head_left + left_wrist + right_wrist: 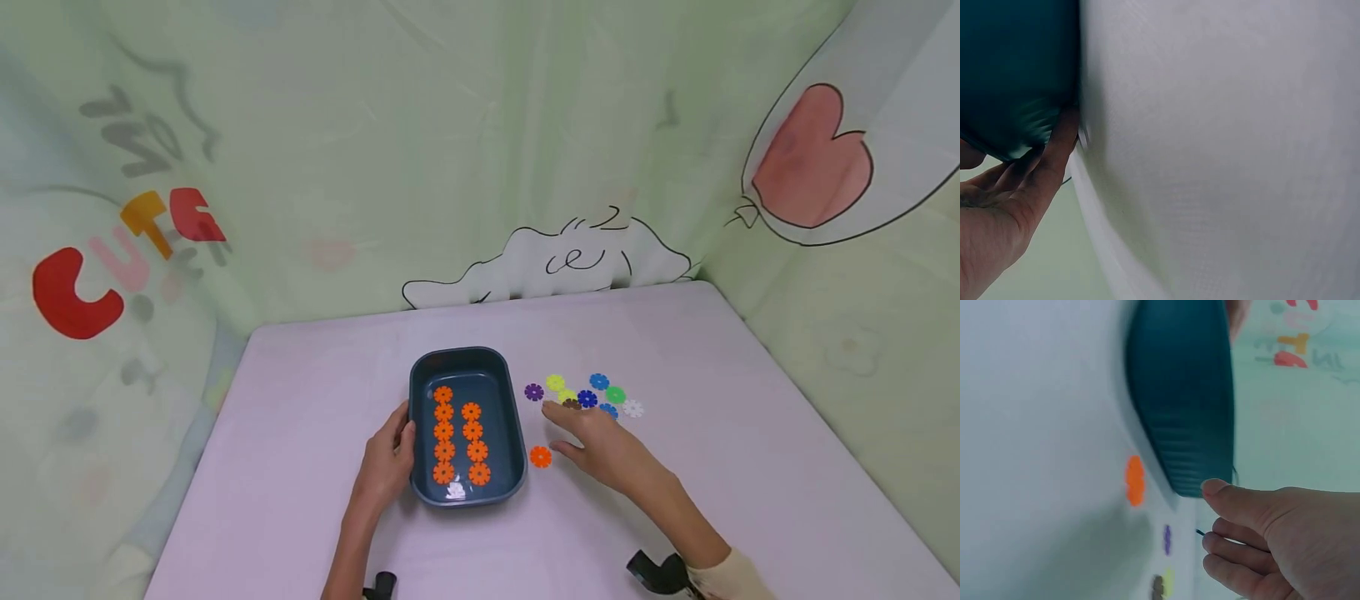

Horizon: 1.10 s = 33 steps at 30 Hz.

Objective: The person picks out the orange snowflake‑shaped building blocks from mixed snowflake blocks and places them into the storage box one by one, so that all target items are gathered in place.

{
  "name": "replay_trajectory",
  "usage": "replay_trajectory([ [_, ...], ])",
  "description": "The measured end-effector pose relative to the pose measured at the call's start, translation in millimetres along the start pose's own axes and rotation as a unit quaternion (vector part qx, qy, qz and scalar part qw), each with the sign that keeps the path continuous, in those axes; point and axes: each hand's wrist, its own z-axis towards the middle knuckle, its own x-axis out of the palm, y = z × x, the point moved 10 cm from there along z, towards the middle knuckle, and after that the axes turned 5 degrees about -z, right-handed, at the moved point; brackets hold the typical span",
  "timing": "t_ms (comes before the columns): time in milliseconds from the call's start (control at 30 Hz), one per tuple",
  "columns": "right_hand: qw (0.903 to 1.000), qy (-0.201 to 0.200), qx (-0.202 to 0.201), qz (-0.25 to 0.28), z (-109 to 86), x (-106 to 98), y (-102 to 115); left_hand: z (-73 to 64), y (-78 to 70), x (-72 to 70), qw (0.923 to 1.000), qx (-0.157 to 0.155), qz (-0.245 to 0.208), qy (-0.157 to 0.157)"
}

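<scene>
A dark blue rectangular tray stands on the table, with orange notched plastic discs in two columns on its floor. My left hand holds the tray's left side, thumb at the rim and fingers along the outer wall; the left wrist view shows these fingers low against the wall. To the right of the tray, my right hand hovers over the table with fingers and thumb apart, holding nothing. One loose orange disc lies between the tray and its thumb.
Beyond my right hand lies a loose group of notched discs: a purple disc, yellow ones, blue ones, a green disc, a white disc and a partly covered brown disc. A printed curtain hangs behind the pale table.
</scene>
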Motion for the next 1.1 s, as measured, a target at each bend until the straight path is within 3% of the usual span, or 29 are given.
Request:
replay_trajectory([
  [200, 0.9997, 0.020, -0.007, 0.016, -4.1, 34.3, 9.7, -0.9, 0.7, -0.3, 1.0000, 0.003, 0.000, -0.002],
  [333, 0.9995, 0.030, 0.007, 0.008, -6.8, 46.8, 11.4, -1.2, 0.8, 0.3, 1.0000, 0.003, 0.002, 0.001],
  [667, 0.9976, 0.028, 0.017, -0.061, -9.8, 55.3, 21.5, -0.2, -0.4, 1.2, 1.0000, 0.005, 0.004, 0.004],
  [933, 0.9921, 0.012, -0.017, -0.123, -8.1, 53.1, 35.6, 0.0, -0.9, 1.2, 1.0000, 0.005, 0.000, 0.004],
  [1100, 0.9915, 0.010, -0.021, -0.128, -9.1, 56.7, 38.5, -0.6, 0.0, -0.8, 1.0000, 0.002, 0.002, 0.000],
])
